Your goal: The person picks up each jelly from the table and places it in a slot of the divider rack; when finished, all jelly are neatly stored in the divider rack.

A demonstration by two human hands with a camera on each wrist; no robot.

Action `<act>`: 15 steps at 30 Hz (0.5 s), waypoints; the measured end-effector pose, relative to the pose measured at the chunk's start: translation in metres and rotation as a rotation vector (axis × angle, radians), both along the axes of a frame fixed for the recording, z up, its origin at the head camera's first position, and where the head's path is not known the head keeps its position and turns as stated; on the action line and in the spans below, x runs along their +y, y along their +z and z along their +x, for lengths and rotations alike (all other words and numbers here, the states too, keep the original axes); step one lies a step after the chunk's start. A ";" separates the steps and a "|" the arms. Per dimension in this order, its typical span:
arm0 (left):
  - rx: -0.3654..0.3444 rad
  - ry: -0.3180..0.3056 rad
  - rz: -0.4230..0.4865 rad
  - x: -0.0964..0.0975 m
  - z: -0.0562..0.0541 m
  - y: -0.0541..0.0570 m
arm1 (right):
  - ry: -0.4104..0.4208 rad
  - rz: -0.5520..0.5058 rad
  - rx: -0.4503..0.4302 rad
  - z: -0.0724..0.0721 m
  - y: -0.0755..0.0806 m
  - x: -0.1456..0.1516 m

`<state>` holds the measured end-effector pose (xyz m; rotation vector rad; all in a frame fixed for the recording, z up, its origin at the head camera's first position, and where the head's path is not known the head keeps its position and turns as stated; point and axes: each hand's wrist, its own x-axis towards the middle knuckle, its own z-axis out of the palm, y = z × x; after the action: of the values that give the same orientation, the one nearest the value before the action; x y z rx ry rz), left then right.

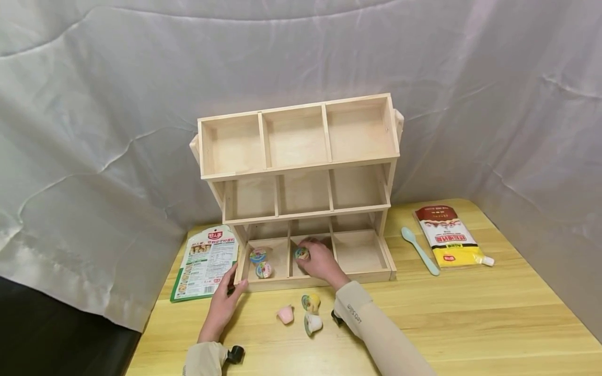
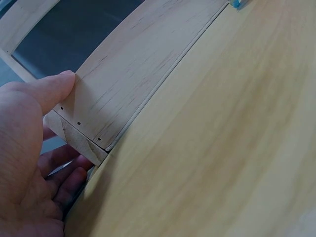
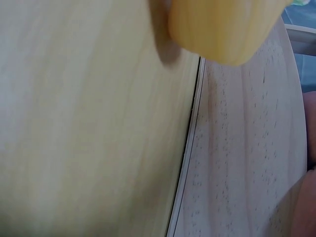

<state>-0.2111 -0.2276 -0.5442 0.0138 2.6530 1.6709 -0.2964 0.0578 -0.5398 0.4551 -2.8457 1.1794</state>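
Note:
A three-tier wooden rack (image 1: 301, 166) stands on the table, each tier split into three compartments. My right hand (image 1: 322, 261) reaches into the bottom middle compartment and holds a small jelly cup (image 1: 301, 253) there by its side. At the rack's lower left front corner is my left hand (image 1: 222, 308); the left wrist view shows its thumb (image 2: 61, 89) on the front board (image 2: 133, 74) and the fingers curled around the end. Two jelly cups, a blue one (image 1: 257, 255) and a pink one (image 1: 264, 269), lie in the bottom left compartment. In the right wrist view, the right hand shows only at the edge.
In front of the rack lie a pink jelly cup (image 1: 285, 314), a yellow one (image 1: 311, 303) and a white one (image 1: 312, 324). A printed packet (image 1: 207, 263) lies at the left. To the right are a pale blue spoon (image 1: 420, 250) and a spouted pouch (image 1: 449, 235). Grey cloth (image 1: 291, 57) hangs behind.

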 end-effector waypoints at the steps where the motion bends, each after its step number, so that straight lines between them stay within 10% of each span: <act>1: -0.001 -0.002 -0.003 0.001 0.001 0.002 | 0.002 0.002 0.001 0.000 0.000 0.000; 15: -0.002 -0.004 -0.004 0.000 0.001 0.001 | 0.005 0.018 0.012 -0.001 -0.003 0.000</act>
<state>-0.2102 -0.2272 -0.5427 0.0171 2.6532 1.6630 -0.2973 0.0583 -0.5430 0.4689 -2.8486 1.1485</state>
